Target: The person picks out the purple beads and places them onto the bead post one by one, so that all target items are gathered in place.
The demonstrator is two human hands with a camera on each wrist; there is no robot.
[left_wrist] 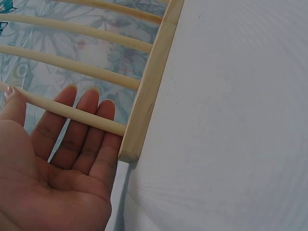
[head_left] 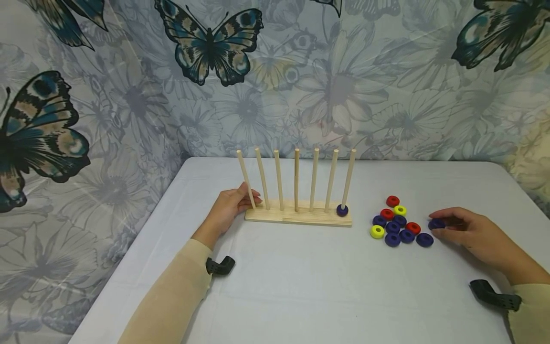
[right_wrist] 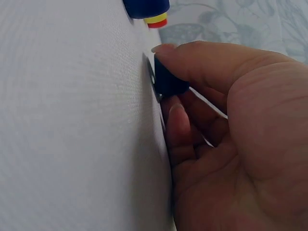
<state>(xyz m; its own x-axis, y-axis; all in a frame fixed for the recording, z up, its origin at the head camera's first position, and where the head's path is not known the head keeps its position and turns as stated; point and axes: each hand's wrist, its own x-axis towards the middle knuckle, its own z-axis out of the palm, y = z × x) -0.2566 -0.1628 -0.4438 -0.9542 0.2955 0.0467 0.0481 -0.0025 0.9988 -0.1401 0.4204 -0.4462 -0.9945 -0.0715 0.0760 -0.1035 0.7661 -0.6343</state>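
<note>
On our table [head_left: 275, 286], a 7-peg rack [head_left: 296, 218] stood left of 11 loose rings [head_left: 393, 227]; 1 ring [head_left: 342, 213] encircled its rightmost peg [head_left: 349, 177].

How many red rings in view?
3. One red ring at the far end of the ring cluster, a second red ring left of a yellow ring, a third red ring toward the right. The right hand might hide others.

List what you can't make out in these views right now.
Far end of the wooden base: left wrist, cut off by the top edge.
Tips of the pegs: left wrist, cut off by frame edges.
Most of the loose rings: right wrist, cut off by the top edge.
Part of the held blue ring: right wrist, covered by the right hand.
</note>
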